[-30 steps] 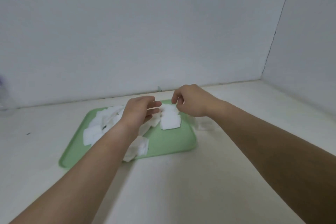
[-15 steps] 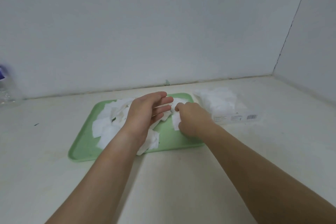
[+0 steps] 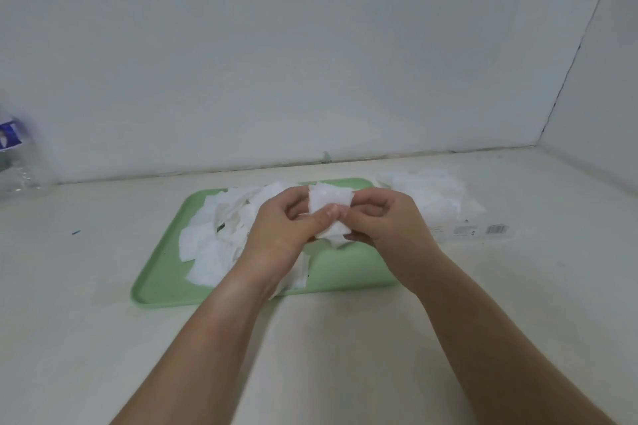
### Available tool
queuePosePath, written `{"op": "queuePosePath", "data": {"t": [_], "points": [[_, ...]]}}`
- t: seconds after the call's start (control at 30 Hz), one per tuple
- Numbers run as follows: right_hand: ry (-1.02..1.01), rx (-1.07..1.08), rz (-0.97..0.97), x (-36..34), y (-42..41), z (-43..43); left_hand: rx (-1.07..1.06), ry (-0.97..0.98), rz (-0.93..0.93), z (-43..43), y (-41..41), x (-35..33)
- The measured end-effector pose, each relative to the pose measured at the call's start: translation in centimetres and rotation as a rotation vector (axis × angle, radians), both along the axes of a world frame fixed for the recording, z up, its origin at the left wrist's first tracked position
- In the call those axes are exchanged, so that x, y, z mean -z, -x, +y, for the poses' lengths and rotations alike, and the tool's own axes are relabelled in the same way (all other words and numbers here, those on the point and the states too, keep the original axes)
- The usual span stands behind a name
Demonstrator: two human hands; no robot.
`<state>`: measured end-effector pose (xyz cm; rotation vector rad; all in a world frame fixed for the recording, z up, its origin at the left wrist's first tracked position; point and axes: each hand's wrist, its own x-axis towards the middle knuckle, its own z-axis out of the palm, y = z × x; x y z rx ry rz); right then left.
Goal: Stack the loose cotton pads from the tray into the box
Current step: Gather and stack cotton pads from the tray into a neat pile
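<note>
A green tray (image 3: 162, 281) lies on the pale counter with several loose white cotton pads (image 3: 210, 245) heaped on its left half. Above the tray's middle, my left hand (image 3: 279, 231) and my right hand (image 3: 390, 228) meet and together pinch a small bunch of cotton pads (image 3: 329, 205), held upright between thumbs and fingers. To the right of the tray stands the clear box (image 3: 473, 226) with white pads piled in and over it (image 3: 428, 193); a barcode label shows on its front.
A clear plastic bottle (image 3: 17, 162) with a blue label stands at the far left by the wall. Walls close off the back and the right. A small blue speck (image 3: 76, 232) lies on the counter left of the tray.
Both hands came together and lifted a bunch of pads off the tray; half a second ago the right hand was pressing down on pads and the left hovered flat.
</note>
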<state>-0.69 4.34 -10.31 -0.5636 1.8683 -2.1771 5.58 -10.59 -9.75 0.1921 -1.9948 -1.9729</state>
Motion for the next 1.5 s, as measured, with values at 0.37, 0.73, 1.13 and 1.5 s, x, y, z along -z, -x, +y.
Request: {"op": "queuePosePath", "data": {"t": [0.37, 0.73, 1.13, 1.5], "points": [[-0.559, 0.241, 0.254, 0.3, 2.1, 0.0, -0.255, -0.104, 0.061, -1.5, -0.1, 0.0], [-1.236, 0.153, 0.402, 0.6, 3.3, -3.7, -0.324, -0.036, 0.103, -2.5, -0.2, 1.1], [-0.733, 0.055, 0.06, 0.3, 1.8, -2.8, -0.442, -0.003, 0.166, -1.8, 0.0, 1.3], [-0.026, -0.212, -0.214, 0.6, -0.4, -0.5, -0.45, 0.018, 0.132, -1.4, -0.3, 1.0]]}}
